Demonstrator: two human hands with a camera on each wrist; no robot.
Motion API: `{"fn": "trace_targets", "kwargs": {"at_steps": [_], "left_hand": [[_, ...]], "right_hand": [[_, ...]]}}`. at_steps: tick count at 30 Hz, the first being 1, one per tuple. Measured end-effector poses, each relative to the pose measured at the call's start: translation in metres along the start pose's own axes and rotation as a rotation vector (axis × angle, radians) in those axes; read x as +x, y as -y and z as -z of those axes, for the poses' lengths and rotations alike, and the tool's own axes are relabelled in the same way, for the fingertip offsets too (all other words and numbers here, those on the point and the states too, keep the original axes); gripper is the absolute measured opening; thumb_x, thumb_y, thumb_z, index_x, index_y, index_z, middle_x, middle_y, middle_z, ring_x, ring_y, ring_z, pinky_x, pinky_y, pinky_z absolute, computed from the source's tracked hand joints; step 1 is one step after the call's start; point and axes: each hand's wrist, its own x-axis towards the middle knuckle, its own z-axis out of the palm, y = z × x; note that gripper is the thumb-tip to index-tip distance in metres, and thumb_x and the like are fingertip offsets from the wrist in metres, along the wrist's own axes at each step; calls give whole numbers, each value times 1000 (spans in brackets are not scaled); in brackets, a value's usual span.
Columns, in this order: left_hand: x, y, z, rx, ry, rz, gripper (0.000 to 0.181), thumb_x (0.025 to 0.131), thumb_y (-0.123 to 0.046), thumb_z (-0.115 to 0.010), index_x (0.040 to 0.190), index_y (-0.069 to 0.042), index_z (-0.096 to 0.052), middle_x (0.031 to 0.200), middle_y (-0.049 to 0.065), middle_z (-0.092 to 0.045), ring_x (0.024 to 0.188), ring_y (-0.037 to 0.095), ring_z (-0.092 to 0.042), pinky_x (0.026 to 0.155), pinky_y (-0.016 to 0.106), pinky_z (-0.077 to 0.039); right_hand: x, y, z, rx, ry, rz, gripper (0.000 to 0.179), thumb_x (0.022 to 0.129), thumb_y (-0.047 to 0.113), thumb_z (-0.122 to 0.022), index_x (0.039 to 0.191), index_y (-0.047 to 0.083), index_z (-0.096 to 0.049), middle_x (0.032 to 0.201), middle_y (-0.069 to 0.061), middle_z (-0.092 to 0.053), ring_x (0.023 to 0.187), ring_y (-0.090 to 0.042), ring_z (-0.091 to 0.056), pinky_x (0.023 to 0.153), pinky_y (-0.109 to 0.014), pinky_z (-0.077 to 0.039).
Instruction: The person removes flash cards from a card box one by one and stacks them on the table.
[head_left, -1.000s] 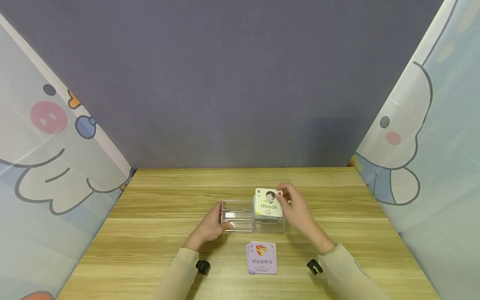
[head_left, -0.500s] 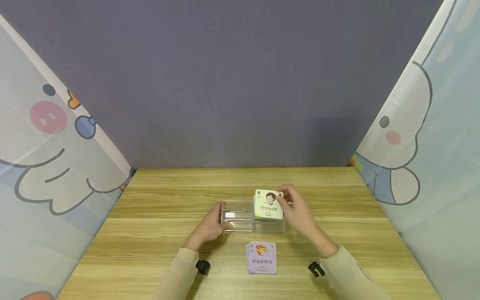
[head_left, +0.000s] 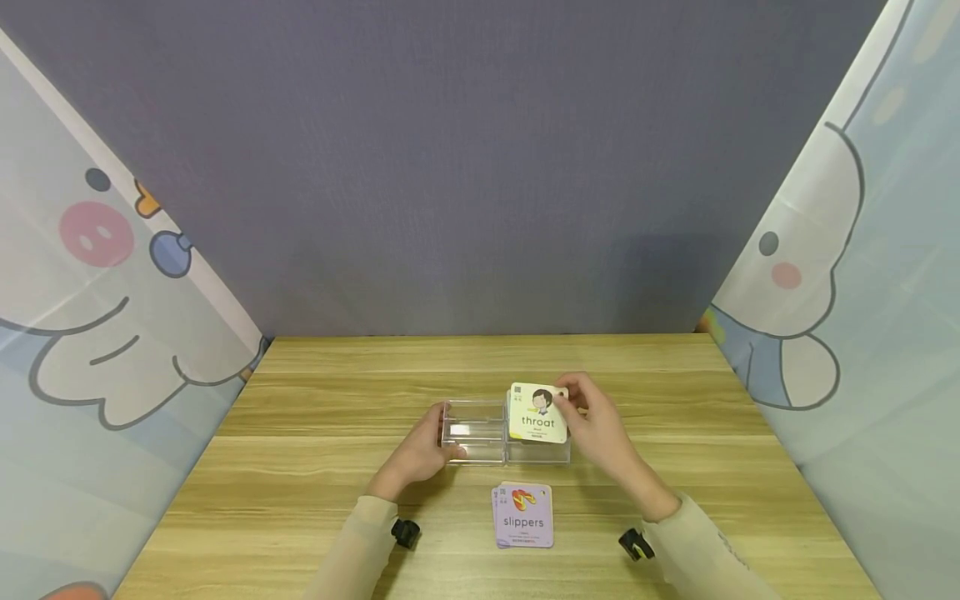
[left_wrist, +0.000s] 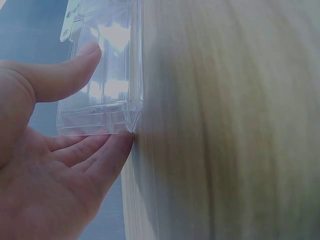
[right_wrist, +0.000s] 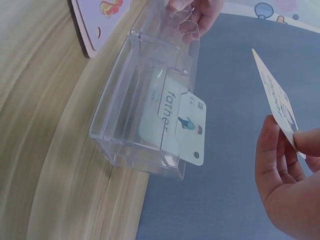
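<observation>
Head view: the slippers card (head_left: 523, 518) lies nearest, face up. Beyond it, the left hand (head_left: 420, 450) grips one end of the clear holder (head_left: 487, 432), apparently to steady it. The right hand (head_left: 596, 423) pinches the throat card (head_left: 536, 417) near a corner, apart from the holder, probably keeping its print exposed.

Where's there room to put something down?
Bare: light wood-grain table left of the beige left sleeve, right of the beige right sleeve, and along the grey backdrop. Crowded: the middle, where the left hand grips a clear plastic compartment box, the right hand pinches a square cream "throat" card above it, and a square purple "slippers" card lies in front.
</observation>
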Motion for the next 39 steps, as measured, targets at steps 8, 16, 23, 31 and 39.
{"fn": "trace_targets", "kwargs": {"at_steps": [8, 16, 23, 31, 39], "left_hand": [[0, 0, 0, -2, 2, -4, 86, 90, -19, -79, 153, 8, -27, 140, 25, -51, 127, 41, -53, 109, 54, -44], [0, 2, 0, -6, 6, -10, 86, 90, -19, -79, 153, 8, -27, 140, 23, -52, 126, 40, -54, 108, 54, -45], [1, 2, -1, -1, 1, -7, 85, 90, -19, -79, 153, 7, -28, 140, 23, -52, 127, 40, -53, 109, 54, -44], [1, 2, 0, 0, 0, -2, 86, 90, -20, -79, 153, 7, -27, 143, 25, -50, 129, 41, -52, 110, 54, -43], [0, 2, 0, 6, -1, 3, 87, 90, -21, -80, 154, 7, -27, 143, 26, -49, 130, 41, -51, 111, 54, -42]], "right_hand": [[-1, 1, 1, 11, 7, -25, 21, 97, -2, -65, 117, 5, -61, 91, -7, -62, 80, -19, -62, 70, -27, -55], [-3, 3, 1, 25, 18, -27, 21, 96, -3, -65, 115, 4, -62, 92, -7, -62, 82, -19, -63, 69, -26, -56], [-6, 6, 0, 52, 34, -49, 20, 97, -2, -65, 115, 6, -62, 94, -8, -62, 83, -19, -63, 65, -24, -55], [-11, 12, 1, 114, 71, -83, 19, 97, -1, -66, 114, 5, -62, 94, -10, -61, 77, -20, -59, 52, -24, -51], [-14, 12, -4, 125, 98, -135, 22, 95, -5, -65, 114, 6, -62, 94, -11, -61, 77, -21, -61, 52, -28, -54]]}}
